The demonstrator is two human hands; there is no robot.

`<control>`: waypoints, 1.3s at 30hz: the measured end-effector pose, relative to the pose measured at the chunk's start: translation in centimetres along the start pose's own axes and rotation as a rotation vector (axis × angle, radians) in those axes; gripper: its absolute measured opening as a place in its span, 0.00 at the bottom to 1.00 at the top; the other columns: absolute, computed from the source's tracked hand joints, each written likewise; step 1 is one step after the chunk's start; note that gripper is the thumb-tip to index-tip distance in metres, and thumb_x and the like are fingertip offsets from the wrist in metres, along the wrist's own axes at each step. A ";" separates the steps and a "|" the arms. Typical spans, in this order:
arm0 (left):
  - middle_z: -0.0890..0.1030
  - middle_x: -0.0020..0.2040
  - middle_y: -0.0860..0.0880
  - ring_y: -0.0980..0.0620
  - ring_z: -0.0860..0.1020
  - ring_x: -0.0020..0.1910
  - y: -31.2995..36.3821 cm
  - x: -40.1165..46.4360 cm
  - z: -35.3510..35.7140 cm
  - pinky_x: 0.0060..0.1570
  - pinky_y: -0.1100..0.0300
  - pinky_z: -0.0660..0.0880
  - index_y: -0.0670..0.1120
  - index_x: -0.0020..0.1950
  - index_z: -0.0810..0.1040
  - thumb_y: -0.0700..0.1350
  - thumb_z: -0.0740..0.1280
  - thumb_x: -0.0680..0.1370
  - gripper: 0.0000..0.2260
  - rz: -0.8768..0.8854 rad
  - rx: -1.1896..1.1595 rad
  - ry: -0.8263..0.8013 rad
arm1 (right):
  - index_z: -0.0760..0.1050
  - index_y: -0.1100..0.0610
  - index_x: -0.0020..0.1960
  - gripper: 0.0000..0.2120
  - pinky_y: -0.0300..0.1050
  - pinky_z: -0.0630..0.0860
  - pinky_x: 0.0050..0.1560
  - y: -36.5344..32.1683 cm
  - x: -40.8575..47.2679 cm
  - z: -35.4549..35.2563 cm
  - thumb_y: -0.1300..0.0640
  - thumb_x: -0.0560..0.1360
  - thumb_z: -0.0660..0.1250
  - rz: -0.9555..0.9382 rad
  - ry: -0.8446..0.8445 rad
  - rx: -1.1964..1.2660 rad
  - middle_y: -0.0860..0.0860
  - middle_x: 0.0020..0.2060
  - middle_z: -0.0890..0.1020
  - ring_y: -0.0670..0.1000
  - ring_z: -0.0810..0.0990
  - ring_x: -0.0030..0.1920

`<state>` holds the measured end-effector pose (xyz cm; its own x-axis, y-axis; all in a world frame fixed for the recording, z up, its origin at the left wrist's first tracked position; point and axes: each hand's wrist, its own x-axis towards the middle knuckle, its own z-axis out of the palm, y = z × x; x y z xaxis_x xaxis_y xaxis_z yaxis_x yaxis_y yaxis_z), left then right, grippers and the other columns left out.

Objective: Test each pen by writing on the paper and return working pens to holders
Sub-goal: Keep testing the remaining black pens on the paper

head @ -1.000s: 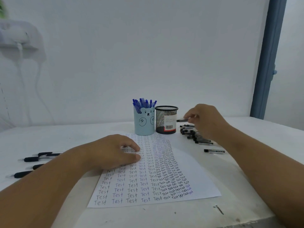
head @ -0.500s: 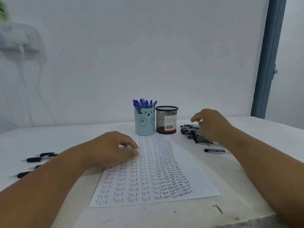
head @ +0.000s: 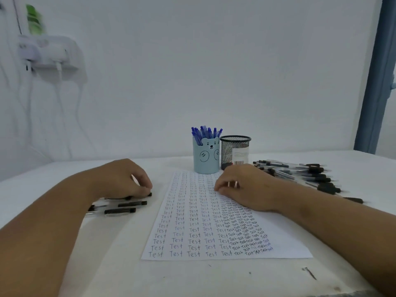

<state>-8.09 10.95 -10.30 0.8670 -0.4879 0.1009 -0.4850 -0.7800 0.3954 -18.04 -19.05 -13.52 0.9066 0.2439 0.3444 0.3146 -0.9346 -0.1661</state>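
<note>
Left hand (head: 124, 181) rests curled over black-gripped pens (head: 128, 205) left of the white paper sheet (head: 205, 221), fingertips at one pen; grip cannot be confirmed. Right hand (head: 246, 187) lies loosely curled on the sheet, holding nothing visible. Light-blue bear pen holder (head: 206, 157) with blue pens and black mesh cup (head: 235, 152) stand beyond.

The left hand (head: 122, 179) covers the far ends of the black pens (head: 126, 205) beside the paper's left edge, and whether its curled fingertips pinch one of them cannot be told. The right hand (head: 246, 187) hides part of the paper (head: 205, 230); whether its curled fingers hold anything is unclear. The pen pile (head: 300, 172) toward the counter's right edge is motion-blurred. Both forearms run off the bottom edge. The label on the mesh holder (head: 235, 152) is unreadable.
</note>
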 end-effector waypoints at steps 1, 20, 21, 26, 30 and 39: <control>0.85 0.40 0.62 0.64 0.81 0.39 0.0 -0.1 0.0 0.43 0.66 0.73 0.56 0.45 0.87 0.50 0.76 0.74 0.01 -0.001 0.005 -0.026 | 0.83 0.48 0.57 0.08 0.31 0.70 0.49 0.1 0.0 0.1 0.52 0.80 0.67 0.005 0.004 0.007 0.39 0.48 0.79 0.40 0.77 0.48; 0.66 0.30 0.50 0.52 0.62 0.27 4.4 0.9 0.8 0.35 0.59 0.62 0.47 0.39 0.69 0.49 0.53 0.83 0.14 0.134 -1.867 0.340 | 0.83 0.46 0.56 0.07 0.29 0.70 0.47 0.5 0.3 0.5 0.52 0.80 0.68 0.008 0.019 0.033 0.37 0.47 0.79 0.39 0.77 0.47; 0.64 0.29 0.50 0.52 0.61 0.27 4.4 0.9 0.9 0.34 0.59 0.61 0.47 0.37 0.68 0.49 0.54 0.81 0.14 0.127 -1.925 0.317 | 0.83 0.46 0.56 0.07 0.29 0.70 0.47 0.5 0.3 0.5 0.52 0.80 0.68 0.009 0.019 0.033 0.38 0.47 0.79 0.39 0.77 0.47; 0.60 0.29 0.51 0.51 0.59 0.25 4.7 0.8 1.5 0.33 0.59 0.60 0.47 0.33 0.64 0.44 0.56 0.66 0.02 0.126 -2.019 0.301 | 0.83 0.46 0.56 0.07 0.30 0.71 0.47 0.6 0.3 0.5 0.51 0.80 0.68 0.011 0.017 0.033 0.38 0.48 0.80 0.39 0.77 0.47; 0.59 0.28 0.50 0.51 0.58 0.25 4.8 1.0 1.6 0.33 0.58 0.60 0.47 0.33 0.63 0.41 0.53 0.66 0.02 0.130 -2.015 0.299 | 0.83 0.46 0.56 0.07 0.31 0.72 0.48 0.6 0.2 0.4 0.51 0.80 0.68 0.005 0.007 0.016 0.38 0.48 0.80 0.39 0.78 0.47; 0.65 0.31 0.47 0.46 0.71 0.30 6.7 0.5 3.0 0.45 0.54 0.70 0.45 0.33 0.65 0.42 0.55 0.68 0.04 0.194 -2.024 0.147 | 0.79 0.49 0.64 0.26 0.35 0.72 0.45 -1.1 0.2 0.0 0.34 0.75 0.61 -0.134 0.351 0.040 0.39 0.46 0.75 0.38 0.74 0.46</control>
<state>-11.24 4.26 -10.32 0.8812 -0.3843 0.2752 0.1516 0.7813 0.6054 -18.22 -17.97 -13.28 0.7075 0.2532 0.6598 0.4404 -0.8881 -0.1315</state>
